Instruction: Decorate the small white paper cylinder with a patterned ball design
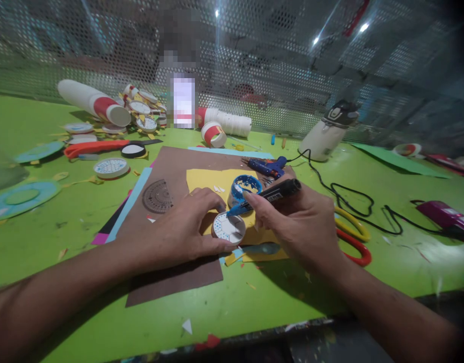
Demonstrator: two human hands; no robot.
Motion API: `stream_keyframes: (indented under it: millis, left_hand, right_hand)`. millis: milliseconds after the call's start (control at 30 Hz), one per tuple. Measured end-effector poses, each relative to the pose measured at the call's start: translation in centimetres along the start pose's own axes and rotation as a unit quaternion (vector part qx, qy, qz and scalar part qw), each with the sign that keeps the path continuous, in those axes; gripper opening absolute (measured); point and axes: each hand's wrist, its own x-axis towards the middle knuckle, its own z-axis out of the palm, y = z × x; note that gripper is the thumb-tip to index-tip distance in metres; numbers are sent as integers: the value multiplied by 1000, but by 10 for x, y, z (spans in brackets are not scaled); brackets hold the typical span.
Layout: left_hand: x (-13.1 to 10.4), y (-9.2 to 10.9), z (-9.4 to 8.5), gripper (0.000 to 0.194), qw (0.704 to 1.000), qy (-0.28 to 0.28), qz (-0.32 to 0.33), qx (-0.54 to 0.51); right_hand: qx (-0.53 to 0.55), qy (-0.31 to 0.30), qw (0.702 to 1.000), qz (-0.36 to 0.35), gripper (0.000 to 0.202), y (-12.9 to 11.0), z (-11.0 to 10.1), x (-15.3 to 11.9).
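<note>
A small white round disc (232, 231) with dark lines and blue dots rests low over the papers. My left hand (196, 222) grips its edge between thumb and fingers. In my right hand (292, 217) is a black marker (279, 192), its blue tip end touching the upper part of the disc's face. Just behind the disc stands a round tub with a blue rim (246, 184). Yellow paper (201, 179) and a brown sheet (171, 161) lie beneath. A clear protractor (156, 195) is left of my left hand.
A blue glue gun (268, 166) with a black cord lies behind the tub. Scissors with yellow and red handles (358, 252) are beside my right wrist. Dotted discs (111, 168) and stacked paper cups (94, 103) occupy the left; a white bottle (328, 133) stands back right.
</note>
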Motion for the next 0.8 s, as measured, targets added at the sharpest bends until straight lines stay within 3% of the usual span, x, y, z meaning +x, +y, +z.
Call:
stream_keyframes:
  millis: [233,400,800]
  left_hand:
    - [0,2,-2,45,1000,-3,0,-3]
    - [-1,3,-2,47,1000,-6,-18,0]
    - [-2,1,-1,44,1000,-5,-3,0]
  right_hand:
    - [2,12,1000,0,23,0,0,-1]
    - [-20,65,998,16,32,-6,-5,-1]
    - [-16,36,999,18,32,0,-3,1]
